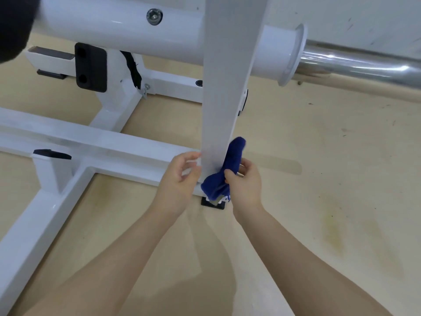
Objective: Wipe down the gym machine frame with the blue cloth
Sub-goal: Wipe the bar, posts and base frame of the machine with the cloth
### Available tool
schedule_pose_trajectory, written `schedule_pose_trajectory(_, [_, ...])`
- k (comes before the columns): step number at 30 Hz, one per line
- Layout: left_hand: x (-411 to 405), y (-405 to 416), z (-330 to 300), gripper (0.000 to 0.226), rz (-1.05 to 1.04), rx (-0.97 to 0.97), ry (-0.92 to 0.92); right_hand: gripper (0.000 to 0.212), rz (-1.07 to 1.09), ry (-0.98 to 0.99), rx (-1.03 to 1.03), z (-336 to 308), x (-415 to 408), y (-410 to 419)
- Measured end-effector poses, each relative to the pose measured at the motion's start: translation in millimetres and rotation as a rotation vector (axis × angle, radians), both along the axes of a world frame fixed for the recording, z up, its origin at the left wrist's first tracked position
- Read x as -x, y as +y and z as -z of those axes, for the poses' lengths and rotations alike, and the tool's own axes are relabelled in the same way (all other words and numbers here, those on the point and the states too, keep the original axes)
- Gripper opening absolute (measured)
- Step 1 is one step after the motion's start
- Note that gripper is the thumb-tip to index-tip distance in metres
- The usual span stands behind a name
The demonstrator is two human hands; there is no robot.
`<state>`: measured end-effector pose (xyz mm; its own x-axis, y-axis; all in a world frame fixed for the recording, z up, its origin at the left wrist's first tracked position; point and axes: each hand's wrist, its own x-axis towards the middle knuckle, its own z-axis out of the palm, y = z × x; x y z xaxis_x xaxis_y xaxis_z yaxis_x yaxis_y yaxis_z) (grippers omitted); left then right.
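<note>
1. My right hand grips the blue cloth, thumb and fingers curled round it, bunched against the right side of the white upright post at its foot.
2. My left hand sits on the post's left edge, fingers loosely bent, holding nothing that I can see.
3. Risk: the cloth is wadded, so I judge only a small patch meets the paint and streaks could be left on the post face.
4. Risk: a loose tail hangs just above the black foot pad below the post and could snag there or drag on the floor.
5. Count: one cloth, one upright post, two hands, one chrome bar up to the post's right.
</note>
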<state>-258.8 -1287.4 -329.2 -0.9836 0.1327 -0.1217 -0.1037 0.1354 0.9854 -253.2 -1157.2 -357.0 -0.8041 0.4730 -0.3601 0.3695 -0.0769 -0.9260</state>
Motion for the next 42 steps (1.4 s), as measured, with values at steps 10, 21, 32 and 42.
schedule_pose_trajectory(10, [-21, 10, -24, 0.049, 0.226, -0.019, -0.06, 0.057, -0.302, 0.329, -0.266, -42, -39, -9])
schedule_pose_trajectory(21, [5, 7, -62, 0.02, -0.068, 0.22, 0.305, 0.041, 0.01, 0.524, -0.152, -66, -13, -25])
schedule_pose_trajectory(32, [29, -5, -52, 0.048, 0.152, 0.006, 0.184, 0.083, -0.149, 0.528, -0.129, -32, 22, -25])
schedule_pose_trajectory(42, [30, -3, -45, 0.049, 0.232, -0.046, 0.149, 0.089, -0.089, 0.514, -0.228, -34, 25, -26])
